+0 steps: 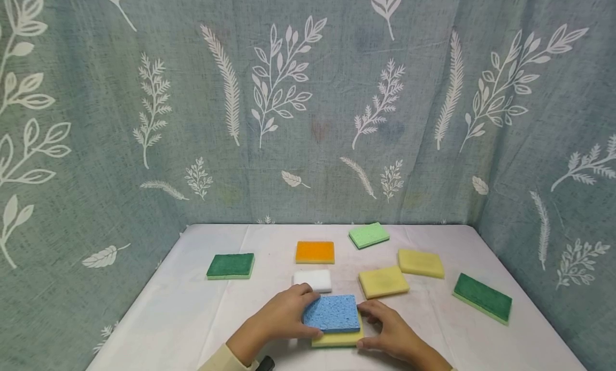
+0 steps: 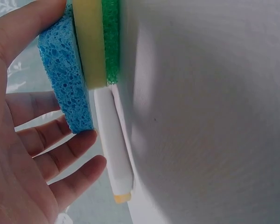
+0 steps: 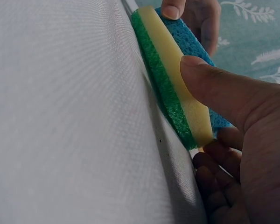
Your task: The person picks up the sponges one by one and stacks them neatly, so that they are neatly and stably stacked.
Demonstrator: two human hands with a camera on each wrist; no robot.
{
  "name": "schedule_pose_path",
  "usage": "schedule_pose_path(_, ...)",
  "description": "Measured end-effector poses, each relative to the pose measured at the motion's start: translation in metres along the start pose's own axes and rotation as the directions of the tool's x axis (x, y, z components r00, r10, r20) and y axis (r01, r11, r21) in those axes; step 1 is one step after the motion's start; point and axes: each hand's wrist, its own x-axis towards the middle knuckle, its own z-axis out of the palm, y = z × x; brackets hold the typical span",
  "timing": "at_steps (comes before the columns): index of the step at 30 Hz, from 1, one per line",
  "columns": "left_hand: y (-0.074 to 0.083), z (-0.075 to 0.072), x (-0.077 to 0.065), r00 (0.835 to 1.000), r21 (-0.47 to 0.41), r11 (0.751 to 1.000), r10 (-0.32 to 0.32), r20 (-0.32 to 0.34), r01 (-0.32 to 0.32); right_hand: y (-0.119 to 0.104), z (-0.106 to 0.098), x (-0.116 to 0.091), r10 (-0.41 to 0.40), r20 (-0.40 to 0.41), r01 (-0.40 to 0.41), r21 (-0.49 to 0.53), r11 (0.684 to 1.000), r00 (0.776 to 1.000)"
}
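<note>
Near the front of the table, a blue porous sponge [image 1: 332, 313] lies over a yellow sponge with a green scouring layer underneath [image 1: 338, 340], set slightly off from it. My left hand [image 1: 286, 316] grips the blue sponge at its left side, thumb on the near edge and fingers at the far one. At the right end of the stack, my right hand [image 1: 391, 332] holds the yellow and green sponge [image 3: 170, 70], its thumb against the yellow edge and its fingers curled around the far corner. Just behind the stack sits a white sponge [image 1: 313, 280].
Around the stack lie an orange sponge [image 1: 315, 252], a light green sponge [image 1: 369, 236], two yellow sponges [image 1: 383, 282] and two dark green-topped ones, left [image 1: 231, 266] and right [image 1: 483, 298]. A patterned curtain [image 1: 308, 120] encloses the white table [image 1: 178, 317] at the back and sides.
</note>
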Motion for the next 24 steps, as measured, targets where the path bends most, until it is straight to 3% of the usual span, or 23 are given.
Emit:
schedule_pose_path(9,0.007,-0.004,0.006,0.997,0.031,0.998,0.057,-0.056,-0.055,0.001,-0.003,0.004,-0.06,-0.059,0.058,-0.037,0.998,0.996)
schedule_pose_path(24,0.011,0.002,0.006,0.996,0.031,0.997,0.074,-0.047,-0.073,0.003,0.004,-0.001,-0.031,-0.107,0.021,-0.092,0.996,0.994)
